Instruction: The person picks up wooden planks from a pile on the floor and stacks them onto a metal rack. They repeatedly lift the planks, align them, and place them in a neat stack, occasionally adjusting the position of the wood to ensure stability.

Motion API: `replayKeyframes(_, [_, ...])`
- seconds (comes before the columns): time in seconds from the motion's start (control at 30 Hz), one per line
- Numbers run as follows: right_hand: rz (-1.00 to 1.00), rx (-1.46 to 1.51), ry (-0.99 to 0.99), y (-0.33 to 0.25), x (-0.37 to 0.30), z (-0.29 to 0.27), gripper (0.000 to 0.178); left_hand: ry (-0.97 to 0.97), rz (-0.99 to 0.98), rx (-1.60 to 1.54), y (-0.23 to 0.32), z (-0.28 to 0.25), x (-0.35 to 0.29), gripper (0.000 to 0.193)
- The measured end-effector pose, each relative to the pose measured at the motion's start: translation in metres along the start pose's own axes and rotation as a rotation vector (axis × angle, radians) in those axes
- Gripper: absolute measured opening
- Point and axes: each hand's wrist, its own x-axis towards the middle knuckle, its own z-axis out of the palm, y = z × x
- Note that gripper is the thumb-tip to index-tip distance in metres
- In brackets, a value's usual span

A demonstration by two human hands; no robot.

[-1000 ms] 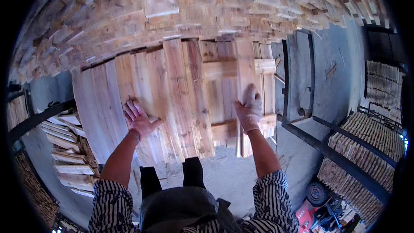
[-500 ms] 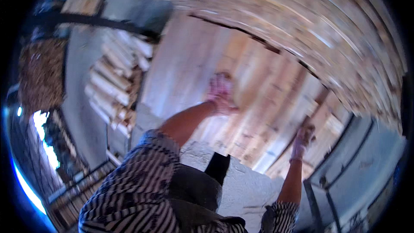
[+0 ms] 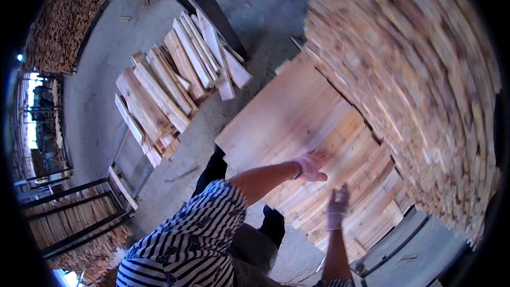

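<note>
Pale wooden boards point(image 3: 287, 111) lie side by side in a flat layer in front of me. My left hand point(image 3: 311, 166), in a thin light glove, reaches over the middle of the layer with its fingers stretched out. It is open and close to the boards' surface; whether it touches them I cannot tell. Nearer to me and to the right, my right hand point(image 3: 338, 205), also gloved, is held above the boards' near part with its fingers apart. Nothing shows in either hand.
A tall stack of boards point(image 3: 404, 90) rises along the far right side of the layer. Loose planks point(image 3: 159, 90) lie in a heap on the floor at left. Dark metal racks point(image 3: 74, 212) with wood stand at lower left. A dark beam point(image 3: 212, 10) crosses behind the planks.
The view has swung, bringing more of the floor and the loose planks into sight. My hands have come closer together over the boards, the right one leftward relative to the layer.
</note>
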Motion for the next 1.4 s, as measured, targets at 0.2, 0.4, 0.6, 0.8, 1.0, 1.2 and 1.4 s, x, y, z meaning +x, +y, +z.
replayKeyframes(0.2, [-0.422, 0.382, -0.157, -0.260, 0.044, 0.105, 0.045, 0.904, -0.452, -0.745, -0.124, -0.124, -0.164, 0.052])
replayKeyframes(0.4, [-0.434, 0.058, -0.333, -0.419, 0.237, 0.209, 0.081, 0.942, -0.630, -1.084, -0.307, -0.242, -0.244, 0.070])
replayKeyframes(0.6, [0.033, -0.049, -0.510, -0.457, 0.326, 0.296, 0.117, 0.761, -0.603, -1.499, -0.363, -0.278, -0.246, 0.066])
replayKeyframes(0.8, [0.088, -0.206, -0.726, -0.497, 0.252, 0.284, 0.137, 0.746, -0.883, -1.356, -0.366, -0.284, -0.239, 0.063])
replayKeyframes(1.0, [0.084, 0.302, -0.823, -0.522, 0.218, 0.287, 0.125, 0.938, -0.445, -1.934, -0.358, -0.288, -0.282, 0.048])
replayKeyframes(1.2, [-0.096, -0.077, -0.815, -0.560, 0.199, 0.269, 0.103, 1.141, -0.740, -1.499, -0.351, -0.287, -0.274, 0.063])
replayKeyframes(1.4, [0.003, 0.583, -1.025, -0.505, 0.104, 0.209, 0.084, 0.739, -0.568, -1.972, -0.257, -0.248, -0.396, 0.038])
